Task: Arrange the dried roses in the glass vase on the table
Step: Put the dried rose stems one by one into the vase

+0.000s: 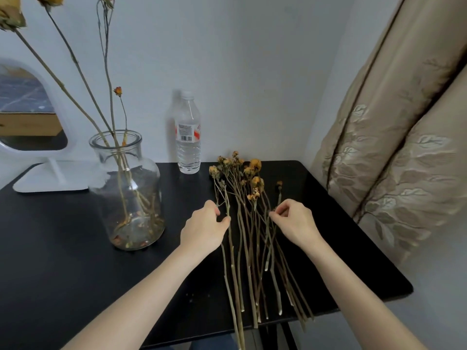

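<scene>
The black surface (63, 248) carries a glass vase (131, 198), well left of the fingers, with a few tall stems in it. Loose dried roses (249, 248) lie fanned beneath both hands. Fingers of the left hand (203, 228) pinch the leftmost stem; fingers of the right hand (295, 223) pinch a thin stem on the right.

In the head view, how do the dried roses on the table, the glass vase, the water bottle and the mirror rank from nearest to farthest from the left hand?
1. dried roses: the left hand pinches one stem.
2. glass vase: just to its left.
3. water bottle: beyond the hand, at the back.
4. mirror: far left, at the back.
</scene>
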Available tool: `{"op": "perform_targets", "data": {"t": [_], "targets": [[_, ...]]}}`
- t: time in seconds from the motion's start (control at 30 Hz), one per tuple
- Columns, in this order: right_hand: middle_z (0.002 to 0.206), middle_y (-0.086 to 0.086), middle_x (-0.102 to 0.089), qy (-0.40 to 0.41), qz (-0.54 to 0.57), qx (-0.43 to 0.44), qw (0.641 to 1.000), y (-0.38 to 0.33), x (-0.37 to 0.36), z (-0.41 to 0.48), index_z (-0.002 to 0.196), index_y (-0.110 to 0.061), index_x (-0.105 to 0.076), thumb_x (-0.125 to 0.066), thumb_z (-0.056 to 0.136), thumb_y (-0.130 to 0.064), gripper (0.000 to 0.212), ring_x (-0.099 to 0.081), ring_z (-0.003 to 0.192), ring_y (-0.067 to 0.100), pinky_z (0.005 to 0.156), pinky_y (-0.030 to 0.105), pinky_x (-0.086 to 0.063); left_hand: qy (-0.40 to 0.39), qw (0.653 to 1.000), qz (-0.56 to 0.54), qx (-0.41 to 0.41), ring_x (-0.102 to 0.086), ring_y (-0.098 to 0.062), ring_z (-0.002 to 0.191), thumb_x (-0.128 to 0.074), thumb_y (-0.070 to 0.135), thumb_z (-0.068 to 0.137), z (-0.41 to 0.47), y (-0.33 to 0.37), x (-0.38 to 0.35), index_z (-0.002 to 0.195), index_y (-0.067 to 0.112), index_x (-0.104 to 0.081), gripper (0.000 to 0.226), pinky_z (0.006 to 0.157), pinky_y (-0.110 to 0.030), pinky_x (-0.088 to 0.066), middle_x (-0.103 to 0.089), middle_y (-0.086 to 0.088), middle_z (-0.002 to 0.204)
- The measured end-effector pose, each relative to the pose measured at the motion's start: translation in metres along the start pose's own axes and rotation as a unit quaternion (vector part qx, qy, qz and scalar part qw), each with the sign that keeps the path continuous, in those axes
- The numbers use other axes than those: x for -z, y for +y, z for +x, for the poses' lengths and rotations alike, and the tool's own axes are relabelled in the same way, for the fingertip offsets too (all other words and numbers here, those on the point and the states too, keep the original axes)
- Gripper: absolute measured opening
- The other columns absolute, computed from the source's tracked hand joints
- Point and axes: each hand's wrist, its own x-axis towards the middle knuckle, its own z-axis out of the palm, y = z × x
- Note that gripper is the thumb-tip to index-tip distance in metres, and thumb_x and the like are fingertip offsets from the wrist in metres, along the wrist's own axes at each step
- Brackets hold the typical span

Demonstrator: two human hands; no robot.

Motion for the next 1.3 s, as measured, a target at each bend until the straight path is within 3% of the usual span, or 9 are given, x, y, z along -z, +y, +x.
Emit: {"op": "perform_targets", "data": {"t": [0.1,0.3,0.4,0.53,0.67,0.77,0.9,1.03,1.3], "targets": [[0.071,-0.006,-0.054,-0.009,0.001,0.015,1.000,-0.004,-0.005,0.001,0.082,-0.017,-0.059,-0.063,0.087,-0.029,0.014,-0.051,0.065,0.005,0.054,0.019,-0.038,-0.012,1.000,0.011,-0.007,-0.060,-0.023,0.082,-0.052,0.042,0.089,0.002,0.005,-0.004,0.090,0.019,-0.056,0.024,0.068,-0.033,-0.045,-0.060,0.001,0.079],[0.065,-0.010,-0.053,-0.052,-0.015,0.077,0.996,-0.019,-0.016,0.000,0.072,-0.022,-0.059,-0.070,0.080,-0.036,0.019,-0.049,0.059,0.002,0.051,0.015,-0.035,-0.048,0.996,0.069,0.031,-0.057,-0.020,0.072,-0.056,0.039,0.086,0.006,0.009,-0.009,0.079,0.015,-0.067,0.028,0.063,-0.028,-0.041,-0.065,0.000,0.079],[0.068,-0.009,-0.057,-0.101,-0.063,0.081,0.990,-0.028,-0.024,0.000,0.070,-0.023,-0.059,-0.070,0.079,-0.040,0.022,-0.055,0.064,0.004,0.058,0.020,-0.046,-0.052,0.995,0.065,0.049,-0.057,-0.019,0.069,-0.057,0.038,0.085,0.008,0.006,-0.010,0.072,0.017,-0.063,0.026,0.060,-0.027,-0.040,-0.060,0.002,0.070],[0.076,0.000,-0.066,-0.127,-0.119,0.064,0.983,-0.036,-0.031,0.001,0.075,-0.015,-0.068,-0.071,0.078,-0.038,0.024,-0.064,0.073,0.014,0.071,0.033,-0.057,-0.051,0.995,0.061,0.060,-0.058,-0.021,0.070,-0.058,0.038,0.083,0.008,0.008,-0.010,0.079,0.013,-0.066,0.026,0.060,-0.028,-0.040,-0.059,0.001,0.071],[0.081,0.003,-0.066,-0.129,-0.160,0.043,0.978,-0.043,-0.033,0.004,0.084,-0.011,-0.067,-0.070,0.078,-0.033,0.024,-0.065,0.075,0.019,0.072,0.036,-0.058,-0.059,0.997,0.017,0.057,-0.056,-0.022,0.067,-0.057,0.034,0.083,0.008,0.007,-0.009,0.065,0.010,-0.059,0.030,0.061,-0.029,-0.043,-0.055,0.000,0.064],[0.082,0.002,-0.064,-0.119,-0.153,0.025,0.981,-0.045,-0.032,0.007,0.087,-0.011,-0.066,-0.069,0.077,-0.033,0.025,-0.065,0.075,0.018,0.072,0.035,-0.058,-0.047,0.997,-0.035,0.046,-0.047,-0.022,0.056,-0.055,0.028,0.085,0.008,0.006,-0.006,0.050,0.012,-0.041,0.041,0.058,-0.028,-0.039,-0.044,-0.001,0.054],[0.073,0.000,-0.065,-0.108,-0.104,0.016,0.989,-0.045,-0.026,0.008,0.079,-0.012,-0.069,-0.067,0.079,-0.035,0.023,-0.064,0.068,0.015,0.069,0.032,-0.057,-0.031,0.994,-0.106,0.030,-0.050,-0.021,0.062,-0.053,0.026,0.088,0.008,0.006,0.000,0.065,0.009,-0.055,0.029,0.063,-0.029,-0.042,-0.053,-0.007,0.064],[0.082,-0.001,-0.065,-0.100,-0.073,0.013,0.992,-0.045,-0.017,0.010,0.083,-0.014,-0.069,-0.064,0.083,-0.033,0.020,-0.064,0.076,0.015,0.072,0.031,-0.056,-0.016,0.990,-0.139,0.012,-0.049,-0.019,0.061,-0.052,0.025,0.089,0.007,0.009,0.006,0.083,0.001,-0.064,0.028,0.058,-0.028,-0.041,-0.055,-0.008,0.068],[0.091,0.000,-0.067,-0.096,-0.011,0.013,0.995,-0.046,0.000,0.013,0.076,-0.012,-0.072,-0.062,0.084,-0.027,0.020,-0.061,0.078,0.010,0.068,0.026,-0.050,-0.015,0.980,-0.200,-0.005,-0.038,-0.016,0.054,-0.051,0.021,0.089,0.006,0.014,0.016,0.078,0.008,-0.058,0.019,0.059,-0.030,-0.038,-0.041,-0.006,0.061]]}}
